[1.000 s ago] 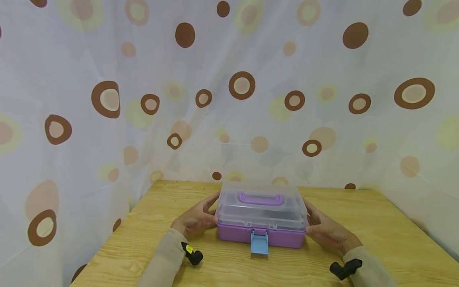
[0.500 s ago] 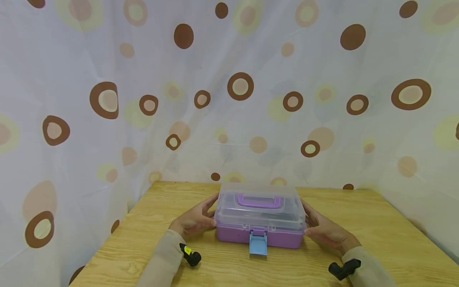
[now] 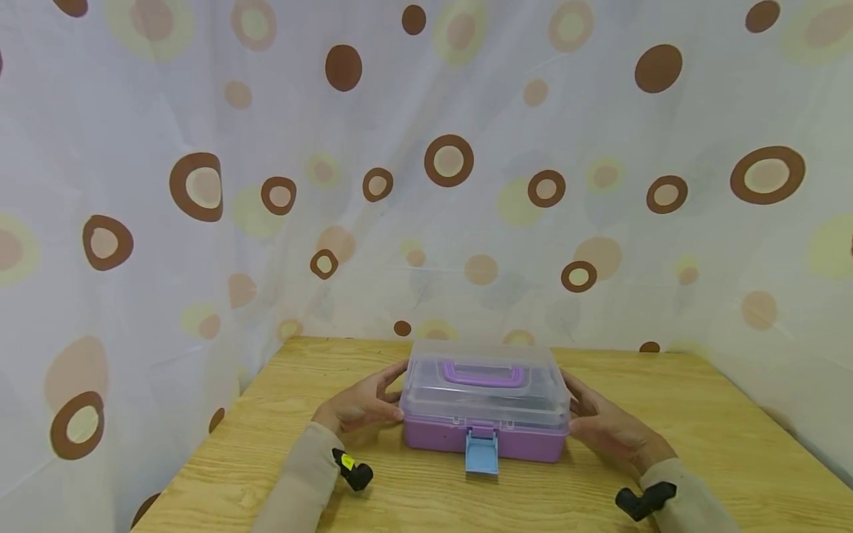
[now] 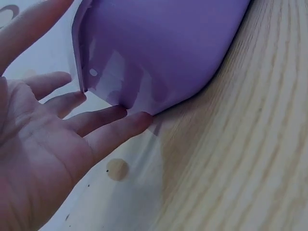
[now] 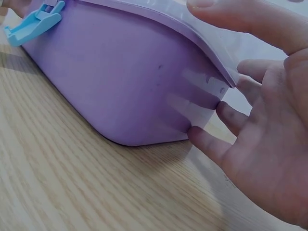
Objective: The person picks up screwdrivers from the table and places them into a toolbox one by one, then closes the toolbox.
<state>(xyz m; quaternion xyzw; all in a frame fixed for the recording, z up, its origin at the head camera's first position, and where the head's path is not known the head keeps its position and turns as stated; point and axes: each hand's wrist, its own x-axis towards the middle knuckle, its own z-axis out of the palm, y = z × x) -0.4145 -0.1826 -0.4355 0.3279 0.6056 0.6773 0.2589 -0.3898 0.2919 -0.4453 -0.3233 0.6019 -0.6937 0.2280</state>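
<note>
A purple storage box [image 3: 436, 433] with a clear lid [image 3: 489, 400] stands on the table. Its lid is down, and a purple handle [image 3: 483, 376] lies on top. At the front, a light blue latch [image 3: 481, 453] hangs loose, flipped outward. My left hand [image 3: 356, 407] is at the box's left end; in the left wrist view its fairly straight fingers [image 4: 120, 134] touch the purple side near the bottom. The opposite end has my right hand [image 3: 613, 429] beside it, its fingertips [image 5: 197, 134] against the side wall. Whatever the box holds is too blurred to make out.
The wooden table [image 3: 266, 444] reaches back to a white curtain [image 3: 493, 222] patterned with brown, peach and yellow circles, which also hangs along the sides. A black wrist camera [image 3: 355, 474] is strapped to the left sleeve, another black camera [image 3: 643, 501] to the right.
The view shifts very slightly, while both hands stay at the two ends of the box. Box, lid and hanging latch look the same.
</note>
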